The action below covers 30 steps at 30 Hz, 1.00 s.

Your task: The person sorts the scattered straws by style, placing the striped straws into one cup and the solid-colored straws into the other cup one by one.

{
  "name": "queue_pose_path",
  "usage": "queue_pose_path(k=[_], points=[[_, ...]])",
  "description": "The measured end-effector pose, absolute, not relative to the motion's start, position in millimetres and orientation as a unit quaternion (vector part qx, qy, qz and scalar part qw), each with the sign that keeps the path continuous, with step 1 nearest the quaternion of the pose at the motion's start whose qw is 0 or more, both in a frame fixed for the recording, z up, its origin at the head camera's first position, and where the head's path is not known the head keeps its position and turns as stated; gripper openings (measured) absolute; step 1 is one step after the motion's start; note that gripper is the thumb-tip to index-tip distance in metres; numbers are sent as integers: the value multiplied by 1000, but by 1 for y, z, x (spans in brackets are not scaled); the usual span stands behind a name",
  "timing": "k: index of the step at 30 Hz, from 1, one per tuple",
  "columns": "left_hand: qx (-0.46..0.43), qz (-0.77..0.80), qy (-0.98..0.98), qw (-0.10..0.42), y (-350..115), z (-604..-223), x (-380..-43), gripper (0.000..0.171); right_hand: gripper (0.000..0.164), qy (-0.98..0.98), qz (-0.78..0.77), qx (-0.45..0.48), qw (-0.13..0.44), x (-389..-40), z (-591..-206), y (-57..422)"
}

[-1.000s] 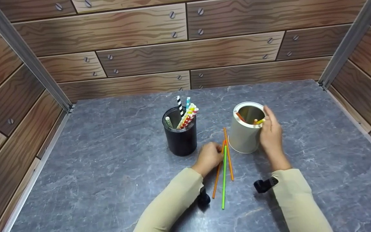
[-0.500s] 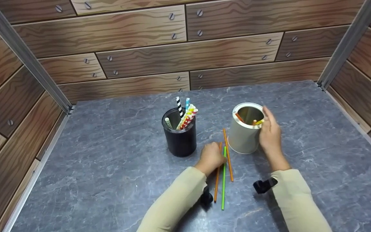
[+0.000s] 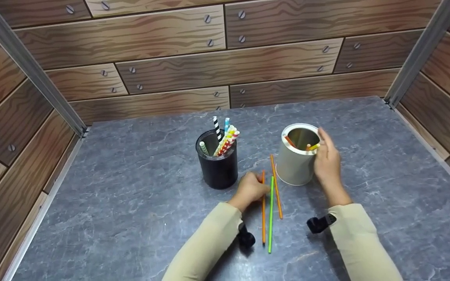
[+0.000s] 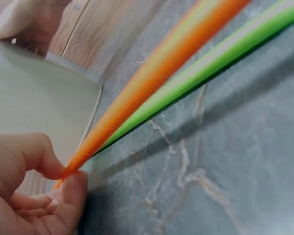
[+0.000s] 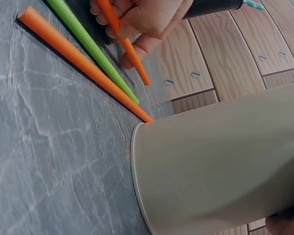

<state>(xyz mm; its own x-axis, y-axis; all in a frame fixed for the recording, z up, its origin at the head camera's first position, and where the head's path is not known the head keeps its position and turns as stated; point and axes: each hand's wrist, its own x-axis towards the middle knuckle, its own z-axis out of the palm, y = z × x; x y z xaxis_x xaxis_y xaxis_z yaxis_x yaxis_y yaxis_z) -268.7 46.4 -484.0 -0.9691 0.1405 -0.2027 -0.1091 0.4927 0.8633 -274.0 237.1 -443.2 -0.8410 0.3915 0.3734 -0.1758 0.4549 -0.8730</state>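
My left hand [image 3: 250, 189] pinches an orange straw [image 3: 263, 218] between thumb and fingertip, plain in the left wrist view. In the right wrist view this straw [image 5: 135, 61] slants above the table. Just right of it lies a green straw [image 3: 270, 226], and beyond that a second orange straw [image 3: 277, 195], its far end by the can's base. My right hand [image 3: 327, 164] holds the right side of a cream can [image 3: 294, 168], fingers up at its rim. The can stands upright with a few orange and yellow straws [image 3: 314, 147] inside.
A black cup [image 3: 219, 171] stands left of the can, holding several patterned paper straws [image 3: 228, 141]. Dark grey marbled tabletop [image 3: 131, 187] lies beneath everything. Wood-print walls [image 3: 170, 31] enclose the back and both sides.
My left hand has taken the left orange straw, drawn it slightly away from the others and turned it straighter. The right hand and can have stayed in place.
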Motion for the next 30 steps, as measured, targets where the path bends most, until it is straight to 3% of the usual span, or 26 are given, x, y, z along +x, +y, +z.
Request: queue_pose_path(k=[8, 18, 30], points=[[-15, 571, 811, 127, 44, -487, -268, 17, 44, -798, 532, -62, 277, -274, -443, 237], [17, 581, 811, 64, 45, -472, -267, 24, 43, -801, 522, -51, 290, -273, -443, 237], [86, 639, 757, -108, 46, -449, -267, 24, 44, -809, 513, -52, 282, -273, -443, 237]])
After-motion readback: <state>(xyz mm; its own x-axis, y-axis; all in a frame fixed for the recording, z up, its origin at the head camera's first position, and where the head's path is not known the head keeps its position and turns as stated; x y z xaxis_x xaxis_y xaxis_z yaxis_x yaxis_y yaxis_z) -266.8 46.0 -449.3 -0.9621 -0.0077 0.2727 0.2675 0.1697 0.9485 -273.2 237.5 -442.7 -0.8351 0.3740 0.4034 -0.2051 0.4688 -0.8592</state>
